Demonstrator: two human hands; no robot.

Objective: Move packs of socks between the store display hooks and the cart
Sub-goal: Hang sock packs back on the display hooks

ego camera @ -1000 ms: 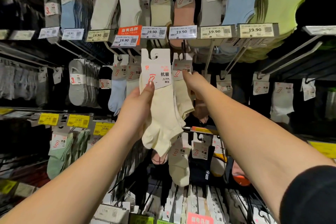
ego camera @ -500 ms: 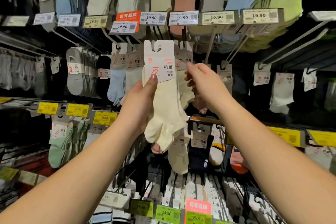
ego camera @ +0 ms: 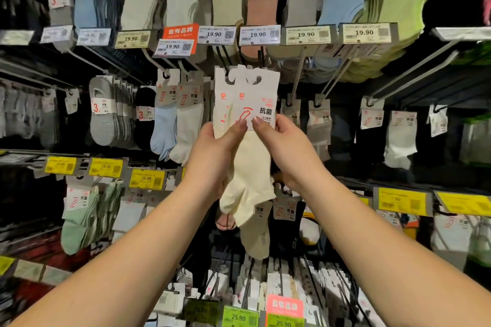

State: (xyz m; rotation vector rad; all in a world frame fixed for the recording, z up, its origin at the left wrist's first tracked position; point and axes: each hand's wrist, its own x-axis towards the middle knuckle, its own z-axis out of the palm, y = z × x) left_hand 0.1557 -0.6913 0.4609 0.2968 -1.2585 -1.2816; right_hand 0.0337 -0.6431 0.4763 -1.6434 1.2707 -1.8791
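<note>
Two packs of cream socks [ego camera: 252, 167] with white card headers are held up in front of the display, one overlapping the other. My left hand [ego camera: 215, 156] grips them from the left, its thumb on the front card. From the right, my right hand [ego camera: 287, 148] pinches the front pack's card [ego camera: 259, 98] with its thumb on the label. The hook slots in the cards sit just below the dark display hooks [ego camera: 221, 61] under the 19.90 price tags. No cart is in view.
Rows of hooks carry sock packs all around: pale blue and white packs [ego camera: 175, 122] to the left, grey ones [ego camera: 106, 114] further left, white ones [ego camera: 398, 135] at right. Price tag rails [ego camera: 257, 34] run above and yellow tags [ego camera: 146, 179] below. Long bare hooks [ego camera: 414, 66] jut out at upper right.
My right hand has left the hanging packs and come to the front pack, now pinching its card. A second cream pack now shows behind the first in my left hand. The view tilted slightly down.
</note>
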